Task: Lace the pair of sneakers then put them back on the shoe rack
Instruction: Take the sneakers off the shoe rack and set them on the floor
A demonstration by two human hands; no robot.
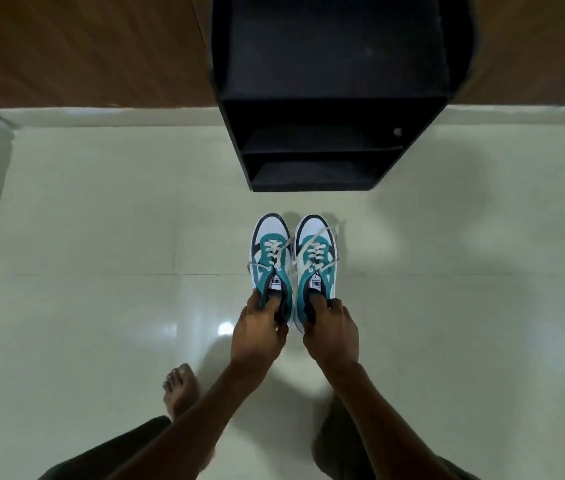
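Observation:
Two teal, white and dark sneakers with cream laces are held side by side above the floor, toes pointing away from me. My left hand (261,329) grips the heel opening of the left sneaker (270,252). My right hand (333,329) grips the heel opening of the right sneaker (316,256). Both are laced, with loose lace ends hanging off the sides. The black shoe rack (333,98) stands just beyond the toes, its open shelves facing me and holding nothing I can see.
Glossy pale tiled floor (101,271) spreads all around. A brown wooden wall (84,46) runs behind the rack and down the left edge. My bare left foot (180,389) stands at lower left, and my dark shorts fill the bottom.

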